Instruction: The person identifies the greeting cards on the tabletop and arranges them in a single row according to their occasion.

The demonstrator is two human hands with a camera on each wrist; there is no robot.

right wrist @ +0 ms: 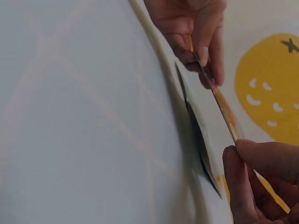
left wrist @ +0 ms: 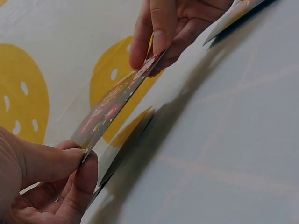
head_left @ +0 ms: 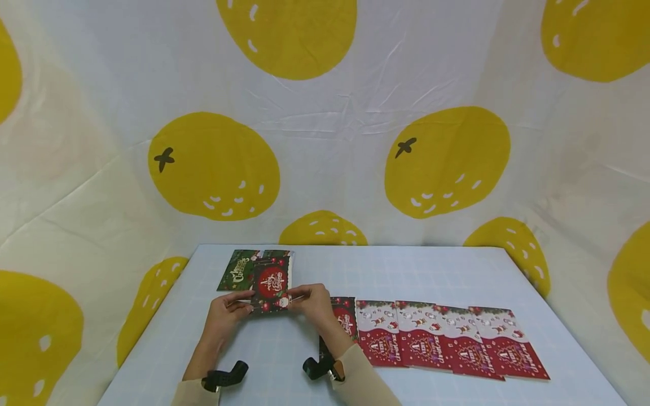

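Note:
A dark Christmas card (head_left: 271, 270) with a red circle and white lettering is held up between both hands, above the table. The left hand (head_left: 225, 313) pinches its lower left edge between thumb and fingers. At the lower right edge the right hand (head_left: 316, 307) has a similar pinch, thumb on the printed face. Seen almost edge-on in the left wrist view, the card (left wrist: 117, 102) is slanted and clear of the surface. Just behind it lie green Christmas cards (head_left: 235, 274), partly covered by the held card in the head view.
Several red-and-white Christmas cards (head_left: 378, 338) lie in an overlapping row on the right of the pale blue table (head_left: 406, 270). Another dark card (head_left: 345, 310) is at the row's left end, partly hidden by the right arm. A fruit-print cloth (head_left: 330, 158) hangs behind.

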